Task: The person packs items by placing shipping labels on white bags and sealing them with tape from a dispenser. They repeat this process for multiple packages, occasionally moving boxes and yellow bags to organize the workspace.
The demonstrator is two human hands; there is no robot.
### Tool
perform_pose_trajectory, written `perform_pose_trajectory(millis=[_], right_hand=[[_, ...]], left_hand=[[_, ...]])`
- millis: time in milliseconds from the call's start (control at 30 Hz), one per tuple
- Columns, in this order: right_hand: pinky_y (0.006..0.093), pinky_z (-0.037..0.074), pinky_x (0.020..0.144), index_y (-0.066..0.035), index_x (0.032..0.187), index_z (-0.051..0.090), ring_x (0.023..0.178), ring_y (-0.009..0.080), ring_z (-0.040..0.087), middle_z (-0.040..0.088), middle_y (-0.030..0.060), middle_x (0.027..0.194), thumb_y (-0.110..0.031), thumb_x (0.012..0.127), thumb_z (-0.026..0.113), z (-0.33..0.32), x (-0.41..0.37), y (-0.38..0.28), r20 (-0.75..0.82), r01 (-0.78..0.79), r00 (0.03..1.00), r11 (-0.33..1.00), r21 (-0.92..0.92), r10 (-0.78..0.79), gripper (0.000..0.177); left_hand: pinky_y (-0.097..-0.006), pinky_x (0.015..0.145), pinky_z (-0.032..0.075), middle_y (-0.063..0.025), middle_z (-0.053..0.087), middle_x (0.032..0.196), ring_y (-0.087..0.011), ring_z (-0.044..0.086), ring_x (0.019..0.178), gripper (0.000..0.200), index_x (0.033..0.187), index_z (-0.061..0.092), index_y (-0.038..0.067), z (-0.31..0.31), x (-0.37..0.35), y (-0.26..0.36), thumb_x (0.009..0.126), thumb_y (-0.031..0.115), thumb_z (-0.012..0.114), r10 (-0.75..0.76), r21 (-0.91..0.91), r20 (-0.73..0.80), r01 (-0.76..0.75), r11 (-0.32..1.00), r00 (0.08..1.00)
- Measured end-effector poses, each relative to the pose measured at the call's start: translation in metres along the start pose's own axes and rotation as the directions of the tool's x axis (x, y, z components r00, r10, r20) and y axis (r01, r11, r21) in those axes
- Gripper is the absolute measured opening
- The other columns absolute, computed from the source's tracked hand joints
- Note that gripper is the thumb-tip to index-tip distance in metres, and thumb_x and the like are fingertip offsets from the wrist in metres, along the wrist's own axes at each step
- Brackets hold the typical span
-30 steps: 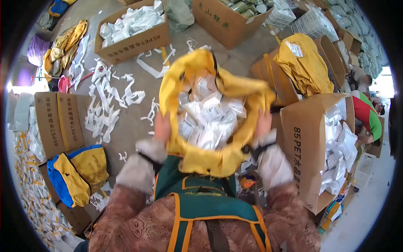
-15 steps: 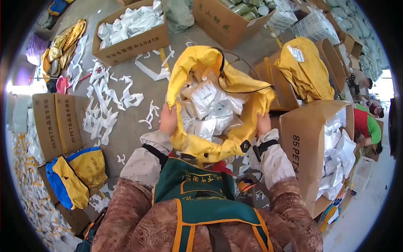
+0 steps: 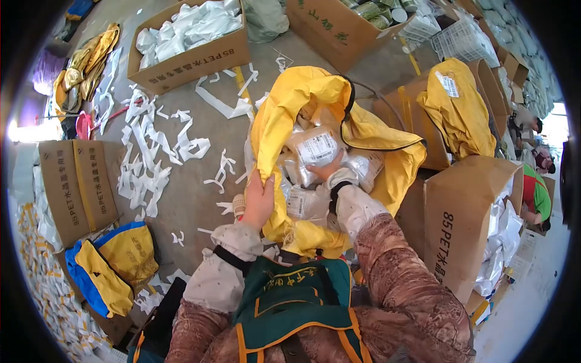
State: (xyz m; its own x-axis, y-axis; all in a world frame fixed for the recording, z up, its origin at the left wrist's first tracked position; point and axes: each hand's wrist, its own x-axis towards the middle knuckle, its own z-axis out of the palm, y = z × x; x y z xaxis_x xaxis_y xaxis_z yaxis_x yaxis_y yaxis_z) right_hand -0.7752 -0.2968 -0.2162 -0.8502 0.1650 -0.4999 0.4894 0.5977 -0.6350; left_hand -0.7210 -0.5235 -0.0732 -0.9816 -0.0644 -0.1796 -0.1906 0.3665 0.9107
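A yellow zippered bag [image 3: 296, 85] stands with its mouth wide, full of plastic-wrapped parcels [image 3: 302, 202]. My left hand [image 3: 260, 196] is closed around the left edge of the bag. Inside the mouth, my right hand [image 3: 327, 172] grips the lower edge of a parcel with a white label [image 3: 318, 147], thumb and fingers spread along it. Part of that hand's grip is hidden by the parcel. The right side of the bag sags outward beside my right forearm.
White paper strips [image 3: 145, 151] litter the floor at left. Cartons of white packets stand at the back [image 3: 200, 63] and right [image 3: 454, 224]. Another yellow bag [image 3: 457, 109] rests on a carton behind. A blue-and-yellow bag [image 3: 115, 263] lies at lower left.
My right hand has let go of the bag's right edge and reached inside to the labelled parcel. My left hand keeps hold of the left edge. The bag's right side has fallen outward.
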Motion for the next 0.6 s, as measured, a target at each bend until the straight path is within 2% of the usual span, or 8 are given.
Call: perform_pose_trajectory(millis=[33, 100, 167, 267, 300, 333, 467, 600], right_hand=[[0.0402, 0.027, 0.113, 0.009, 0.144, 0.004, 0.136, 0.0361, 0.033, 0.028, 0.0248, 0.148, -0.052, 0.063, 0.084, 0.039, 0.011, 0.012, -0.092, 0.101, 0.992, 0.976, 0.192, -0.084, 0.129], [0.0413, 0.031, 0.110, 0.002, 0.146, 0.014, 0.134, 0.0360, 0.036, 0.035, 0.0226, 0.146, -0.045, 0.067, 0.081, 0.058, 0.018, -0.036, 0.053, 0.358, 0.919, 0.882, 0.305, -0.391, 0.114], [0.0424, 0.035, 0.108, -0.005, 0.147, 0.023, 0.132, 0.0359, 0.040, 0.042, 0.0204, 0.144, -0.038, 0.071, 0.078, 0.057, 0.033, -0.087, 0.238, 0.511, 0.788, 0.818, 0.262, -0.568, 0.100], [0.0445, 0.041, 0.101, -0.006, 0.138, 0.042, 0.121, 0.0392, 0.050, 0.050, 0.0221, 0.135, -0.034, 0.075, 0.073, 0.026, 0.078, -0.103, 0.376, 0.625, 0.744, 0.775, -0.098, -0.552, 0.076], [0.0450, 0.041, 0.100, -0.006, 0.134, 0.047, 0.117, 0.0398, 0.051, 0.053, 0.0245, 0.128, -0.034, 0.076, 0.070, -0.001, 0.083, -0.092, 0.326, 0.674, 0.738, 0.616, -0.409, -0.591, 0.068], [0.0424, 0.046, 0.092, -0.007, 0.127, 0.054, 0.108, 0.0359, 0.057, 0.059, 0.0213, 0.117, -0.023, 0.076, 0.074, -0.029, 0.102, -0.084, 0.388, 0.642, 0.764, 0.660, -0.389, -0.515, 0.057], [0.0426, 0.047, 0.093, -0.011, 0.128, 0.055, 0.111, 0.0340, 0.057, 0.059, 0.0189, 0.121, -0.032, 0.077, 0.073, -0.124, 0.125, -0.058, 0.414, 0.505, 0.862, 0.568, -0.650, -0.292, 0.058], [0.0427, 0.047, 0.095, -0.015, 0.129, 0.056, 0.114, 0.0320, 0.057, 0.059, 0.0166, 0.124, -0.041, 0.078, 0.072, -0.115, 0.075, -0.046, 0.330, 0.503, 0.850, 0.451, -0.737, -0.410, 0.060]], left_hand=[[-0.0421, 0.083, 0.044, -0.0239, 0.059, 0.105, -0.0398, 0.058, 0.096, 0.031, 0.119, 0.046, -0.004, -0.003, 0.002, -0.001, 0.095, 0.015, 0.051, -0.025, -0.021, 0.014, 0.026, 0.999, 1.000], [-0.0418, 0.082, 0.044, -0.0240, 0.059, 0.104, -0.0399, 0.058, 0.095, 0.028, 0.118, 0.047, -0.004, -0.009, 0.001, 0.001, 0.096, 0.014, 0.050, -0.086, -0.073, 0.046, 0.090, 0.993, 0.995], [-0.0403, 0.080, 0.045, -0.0238, 0.059, 0.102, -0.0386, 0.058, 0.093, 0.025, 0.115, 0.047, -0.004, -0.012, 0.006, -0.007, 0.096, 0.013, 0.049, -0.090, -0.101, 0.067, 0.097, 0.990, 0.994], [-0.0396, 0.079, 0.045, -0.0231, 0.059, 0.101, -0.0373, 0.058, 0.092, 0.024, 0.114, 0.047, -0.004, -0.020, 0.008, -0.006, 0.096, 0.012, 0.049, -0.113, -0.096, 0.093, 0.122, 0.988, 0.989], [-0.0397, 0.079, 0.045, -0.0229, 0.059, 0.100, -0.0368, 0.058, 0.091, 0.024, 0.114, 0.047, -0.004, -0.020, 0.010, -0.003, 0.096, 0.013, 0.049, -0.112, -0.094, 0.115, 0.123, 0.988, 0.987], [-0.0398, 0.080, 0.044, -0.0226, 0.059, 0.100, -0.0364, 0.058, 0.091, 0.024, 0.114, 0.047, -0.004, -0.019, 0.012, -0.002, 0.096, 0.013, 0.049, -0.111, -0.095, 0.131, 0.124, 0.988, 0.985], [-0.0398, 0.081, 0.044, -0.0206, 0.059, 0.100, -0.0348, 0.058, 0.092, 0.028, 0.117, 0.046, -0.003, -0.012, 0.016, -0.011, 0.097, 0.016, 0.049, -0.033, -0.080, 0.081, 0.040, 0.996, 0.996], [-0.0388, 0.082, 0.044, -0.0192, 0.060, 0.102, -0.0337, 0.058, 0.094, 0.032, 0.122, 0.046, -0.002, -0.006, 0.021, -0.004, 0.098, 0.019, 0.047, -0.087, -0.107, 0.078, 0.095, 0.990, 0.993]])
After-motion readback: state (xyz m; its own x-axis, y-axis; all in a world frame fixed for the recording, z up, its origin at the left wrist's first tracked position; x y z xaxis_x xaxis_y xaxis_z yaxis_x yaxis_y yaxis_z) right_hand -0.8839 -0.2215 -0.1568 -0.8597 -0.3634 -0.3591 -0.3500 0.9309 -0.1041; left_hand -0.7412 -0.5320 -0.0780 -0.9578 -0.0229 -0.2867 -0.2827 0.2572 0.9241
